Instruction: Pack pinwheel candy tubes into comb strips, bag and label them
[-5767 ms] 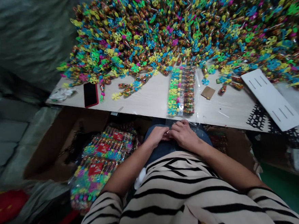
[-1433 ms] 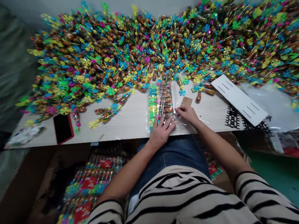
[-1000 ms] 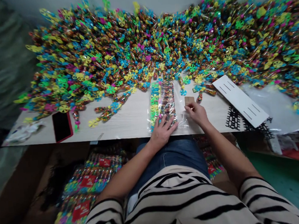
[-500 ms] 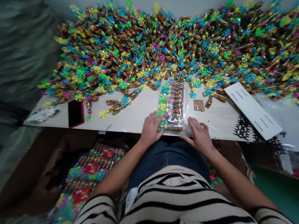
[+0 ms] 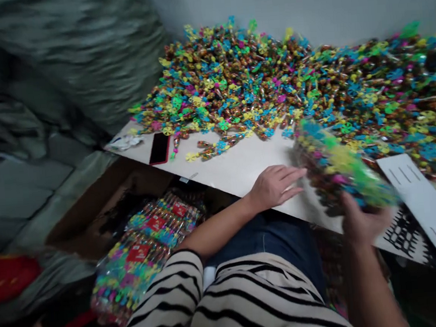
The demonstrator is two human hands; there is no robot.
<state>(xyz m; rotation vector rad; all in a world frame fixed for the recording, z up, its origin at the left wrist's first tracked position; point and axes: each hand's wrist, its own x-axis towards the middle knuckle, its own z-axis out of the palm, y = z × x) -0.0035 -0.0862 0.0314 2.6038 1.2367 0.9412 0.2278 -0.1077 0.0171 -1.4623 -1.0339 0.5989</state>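
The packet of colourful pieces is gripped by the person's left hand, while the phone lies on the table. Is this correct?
Not quite: in the head view the right hand grips the packet, not the left hand, which is open. The phone does lie on the table.

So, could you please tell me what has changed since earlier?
The right hand has gripped the clear plastic pack of multicoloured, fan-topped tubes and lifted it rightward, tilted, off the pale tabletop. The red-edged black phone and white slotted board stayed put.
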